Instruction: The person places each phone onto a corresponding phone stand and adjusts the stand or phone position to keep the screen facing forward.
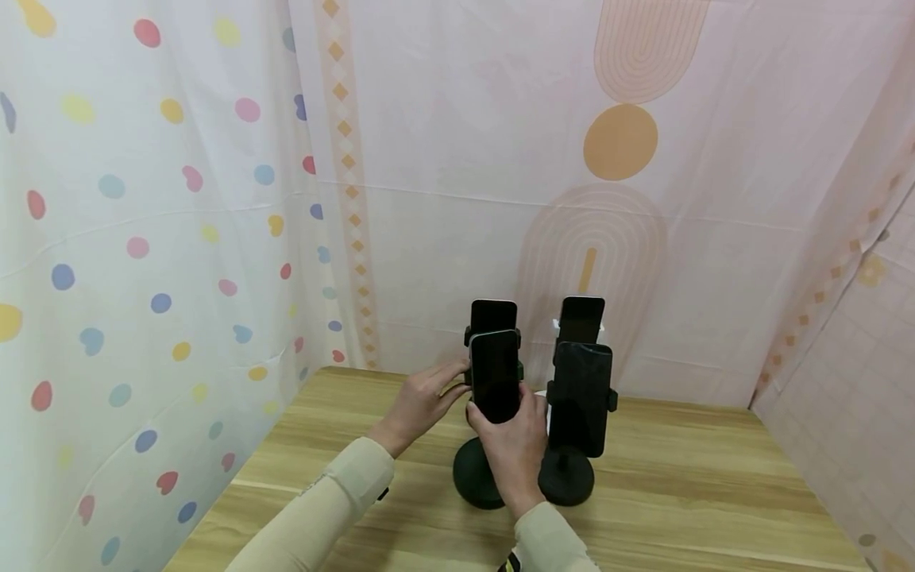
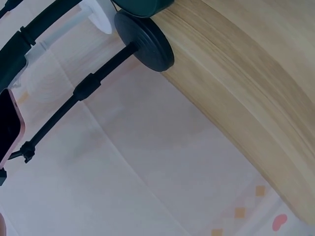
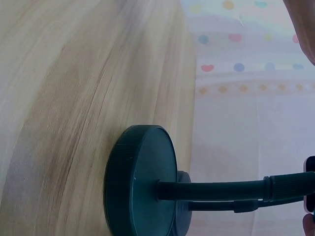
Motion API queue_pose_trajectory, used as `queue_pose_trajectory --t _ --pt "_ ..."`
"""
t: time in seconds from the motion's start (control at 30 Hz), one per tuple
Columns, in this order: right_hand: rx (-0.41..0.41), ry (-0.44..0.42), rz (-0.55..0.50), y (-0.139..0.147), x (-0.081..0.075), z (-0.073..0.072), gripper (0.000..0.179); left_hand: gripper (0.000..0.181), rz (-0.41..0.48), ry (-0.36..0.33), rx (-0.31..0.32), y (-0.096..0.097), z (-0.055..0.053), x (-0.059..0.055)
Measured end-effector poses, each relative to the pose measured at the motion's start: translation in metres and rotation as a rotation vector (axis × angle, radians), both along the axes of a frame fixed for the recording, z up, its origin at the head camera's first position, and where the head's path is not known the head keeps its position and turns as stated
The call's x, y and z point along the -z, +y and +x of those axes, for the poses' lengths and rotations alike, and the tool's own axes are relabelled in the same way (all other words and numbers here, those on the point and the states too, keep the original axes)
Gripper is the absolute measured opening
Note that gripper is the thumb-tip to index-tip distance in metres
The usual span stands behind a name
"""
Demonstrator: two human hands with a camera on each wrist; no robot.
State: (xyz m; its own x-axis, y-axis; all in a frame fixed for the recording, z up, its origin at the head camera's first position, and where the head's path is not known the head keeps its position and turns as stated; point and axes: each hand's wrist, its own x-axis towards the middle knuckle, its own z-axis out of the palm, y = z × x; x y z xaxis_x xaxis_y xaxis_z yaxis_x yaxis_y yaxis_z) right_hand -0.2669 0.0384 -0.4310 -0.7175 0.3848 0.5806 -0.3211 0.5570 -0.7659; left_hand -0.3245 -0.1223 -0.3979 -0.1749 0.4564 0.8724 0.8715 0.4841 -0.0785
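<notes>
A smartphone (image 1: 496,375) with a dark screen stands nearly upright in the front left phone stand. My right hand (image 1: 513,453) grips its lower end, thumb over the front and fingers along the right edge. At the phone's left edge, my left hand (image 1: 422,403) pinches the holder's side clamp between thumb and fingers. Below is the stand's round dark green base (image 1: 473,475); its post (image 3: 211,190) shows in the right wrist view. Another phone (image 1: 493,313) sits in a holder right behind, partly hidden by the front one.
To the right, a black stand with a round base (image 1: 567,479) holds a larger dark phone (image 1: 581,397). Behind it is another mounted phone (image 1: 582,318). In the left wrist view, a white base (image 2: 101,15) stands beside a black one (image 2: 147,42). Patterned curtains (image 1: 457,238) enclose the wooden table (image 1: 700,477).
</notes>
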Motion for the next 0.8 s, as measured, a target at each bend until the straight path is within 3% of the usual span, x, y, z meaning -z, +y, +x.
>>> queue_pose_trajectory --t 0.5,0.57,0.7,0.8 --pt "0.03 -0.026 0.047 -0.0017 -0.0038 -0.002 0.08 0.048 -0.031 0.075 -0.034 -0.0057 -0.0003 0.0005" --pt "0.022 -0.029 0.04 -0.0018 -0.0035 -0.0017 0.081 0.049 -0.031 0.058 -0.034 -0.0053 -0.0002 0.0006" --pt "-0.002 -0.039 0.034 -0.002 -0.0037 -0.0002 0.084 0.034 -0.011 0.022 -0.021 -0.0048 -0.0007 0.0026" --pt "-0.011 -0.051 0.033 -0.0021 -0.0039 0.001 0.086 0.038 0.003 -0.052 -0.026 -0.0037 0.0007 0.0041"
